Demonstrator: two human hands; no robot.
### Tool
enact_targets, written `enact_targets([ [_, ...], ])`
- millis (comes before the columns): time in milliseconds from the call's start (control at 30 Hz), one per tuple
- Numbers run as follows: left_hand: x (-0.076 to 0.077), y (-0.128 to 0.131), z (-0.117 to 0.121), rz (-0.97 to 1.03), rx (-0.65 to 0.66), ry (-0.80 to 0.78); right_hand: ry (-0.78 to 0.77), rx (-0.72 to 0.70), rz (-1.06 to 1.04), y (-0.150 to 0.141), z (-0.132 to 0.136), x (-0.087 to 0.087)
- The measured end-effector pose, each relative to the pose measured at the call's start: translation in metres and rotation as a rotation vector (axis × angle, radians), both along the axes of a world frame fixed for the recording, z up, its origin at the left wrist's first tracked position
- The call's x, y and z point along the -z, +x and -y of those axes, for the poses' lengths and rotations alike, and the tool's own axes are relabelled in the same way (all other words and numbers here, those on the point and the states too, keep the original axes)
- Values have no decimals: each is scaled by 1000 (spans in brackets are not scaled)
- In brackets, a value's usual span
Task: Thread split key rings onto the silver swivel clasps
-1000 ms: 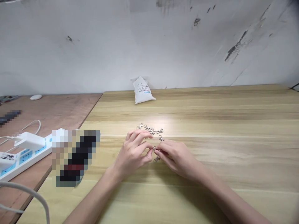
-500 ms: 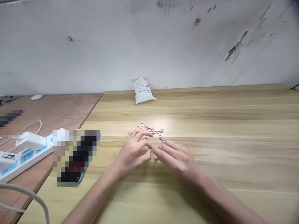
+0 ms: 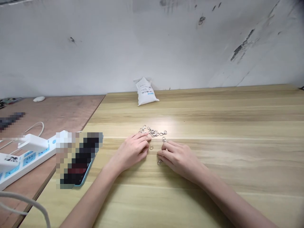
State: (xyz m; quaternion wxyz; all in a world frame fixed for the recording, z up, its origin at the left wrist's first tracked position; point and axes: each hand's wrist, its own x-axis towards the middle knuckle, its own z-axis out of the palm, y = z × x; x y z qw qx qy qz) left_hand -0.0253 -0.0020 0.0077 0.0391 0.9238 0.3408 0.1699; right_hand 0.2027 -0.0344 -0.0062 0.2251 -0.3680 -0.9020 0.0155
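My left hand (image 3: 130,151) rests on the wooden table (image 3: 213,126) with its fingers loosely curled, holding nothing I can see. My right hand (image 3: 178,157) lies beside it, fingers slightly apart and empty. Between them sits a small metal ring (image 3: 151,147). A silver lobster clasp (image 3: 159,161) lies by my right fingertips, and another (image 3: 163,139) just above them. Just beyond my hands is a tangled group of several silver clasps and rings (image 3: 152,131).
A white labelled pouch (image 3: 145,92) stands against the wall. To the left, a pixelated phone (image 3: 79,160) lies on the table edge. A white power strip (image 3: 28,160) with plugs and cables sits on a lower plywood surface (image 3: 59,110).
My hands have drawn apart from their pinch and settled on the table. A small ring now lies by itself between them.
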Motion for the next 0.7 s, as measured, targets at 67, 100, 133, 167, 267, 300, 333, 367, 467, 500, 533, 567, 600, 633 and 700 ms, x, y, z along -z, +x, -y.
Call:
enact_targets([
  [67, 0, 0, 1, 2, 5, -12, -66, -28, 11, 0, 2, -3],
  [100, 0, 0, 1, 9, 6, -22, -109, -43, 7, 1, 3, -5],
  [133, -1, 0, 2, 20, 5, -35, -148, -55, 0, 2, 3, -6],
  [167, -1, 0, 3, 31, 5, -49, -178, -57, -11, 4, 2, -8],
  [267, -2, 2, 5, 45, 13, -63, -201, 28, -56, 15, -4, -7],
  [300, -2, 3, 6, 38, 26, -56, -196, 81, -72, 18, -7, -5],
  [333, -2, 4, 7, 27, 41, -49, -190, 141, -84, 20, -10, -4],
  [367, -2, 5, 7, 15, 55, -43, -183, 201, -91, 22, -12, -2],
  [467, -4, 6, 9, -2, 75, -50, -154, 340, -74, 20, -16, 4],
  [500, -5, 6, 10, 3, 76, -61, -143, 367, -56, 17, -16, 5],
  [533, -6, 6, 11, 11, 76, -79, -133, 384, -35, 15, -16, 5],
  [567, -7, 5, 11, 22, 74, -103, -120, 392, -13, 12, -15, 6],
  [600, -9, 5, 12, 33, 74, -132, -106, 389, 5, 9, -15, 6],
  [633, -10, 5, 13, 45, 75, -163, -92, 381, 17, 7, -14, 6],
  [700, -12, 4, 13, 70, 77, -207, -64, 360, 25, 3, -14, 8],
])
